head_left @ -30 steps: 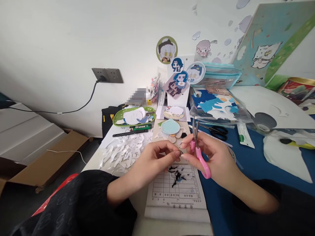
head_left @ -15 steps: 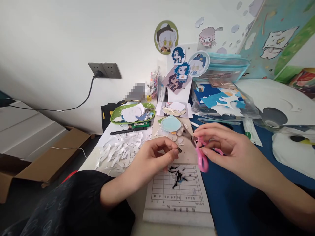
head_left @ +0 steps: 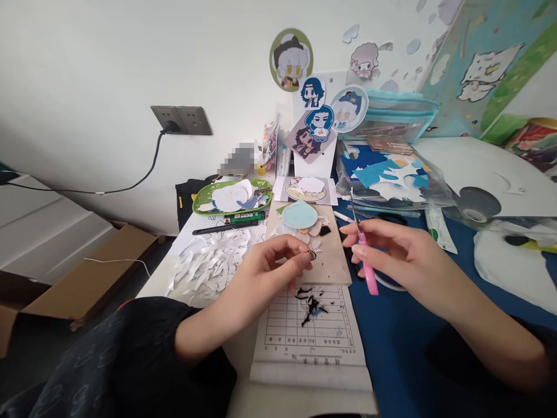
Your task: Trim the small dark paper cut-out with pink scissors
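Pinching a small dark-rimmed piece (head_left: 312,255) between thumb and fingertips, the left hand (head_left: 266,271) hangs at the far left corner of the ruled pad (head_left: 282,325). The piece is just past the pad's far edge, its middle paler than its rim. To the right of the pad, the right hand (head_left: 402,252) grips pink-handled scissors (head_left: 369,270), the blades pointing away from the pad; whether any finger sits inside a loop I cannot tell. The two hands are apart. Thin black scraps (head_left: 311,309) lie in a loose heap on the pad. Beyond the pad is a beige board (head_left: 333,264), with a pale blue oval cutout (head_left: 299,216) on top of other paper bits. Left of the pad and farther off lie curled white paper strips (head_left: 211,261), then a black pen (head_left: 226,228) and a green tray (head_left: 196,204) of cutouts
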`<act>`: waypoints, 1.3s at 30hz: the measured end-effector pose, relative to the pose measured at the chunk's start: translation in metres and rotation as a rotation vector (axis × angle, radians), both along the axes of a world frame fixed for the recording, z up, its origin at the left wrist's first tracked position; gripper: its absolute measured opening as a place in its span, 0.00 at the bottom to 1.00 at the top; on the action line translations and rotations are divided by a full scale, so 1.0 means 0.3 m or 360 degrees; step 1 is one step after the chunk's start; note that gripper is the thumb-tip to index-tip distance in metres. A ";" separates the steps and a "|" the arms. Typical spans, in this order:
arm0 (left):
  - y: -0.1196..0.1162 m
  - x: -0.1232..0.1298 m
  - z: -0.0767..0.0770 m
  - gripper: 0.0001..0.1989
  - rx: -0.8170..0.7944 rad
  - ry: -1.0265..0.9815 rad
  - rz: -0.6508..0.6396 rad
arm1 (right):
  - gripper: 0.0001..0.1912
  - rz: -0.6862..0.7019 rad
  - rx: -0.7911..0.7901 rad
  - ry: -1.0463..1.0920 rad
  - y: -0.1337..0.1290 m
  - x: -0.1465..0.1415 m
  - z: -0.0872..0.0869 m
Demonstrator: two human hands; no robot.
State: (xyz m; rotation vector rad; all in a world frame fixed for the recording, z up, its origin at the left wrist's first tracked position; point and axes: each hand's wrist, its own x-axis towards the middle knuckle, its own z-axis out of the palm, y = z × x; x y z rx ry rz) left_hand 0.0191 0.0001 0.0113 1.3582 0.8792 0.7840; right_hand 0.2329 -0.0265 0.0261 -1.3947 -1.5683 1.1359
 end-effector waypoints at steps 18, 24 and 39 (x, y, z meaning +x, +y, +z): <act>-0.001 0.002 0.014 0.06 -0.0035 -0.0034 0.0031 | 0.11 -0.0717 0.0893 -0.1112 0.000 0.031 -0.009; -0.004 0.000 0.011 0.06 -0.0023 -0.0034 0.0023 | 0.09 -0.0632 0.0643 -0.0720 0.011 0.046 -0.004; -0.003 0.003 0.017 0.07 -0.0055 -0.0001 0.0012 | 0.06 -0.0159 -0.0167 0.1151 0.016 0.033 -0.012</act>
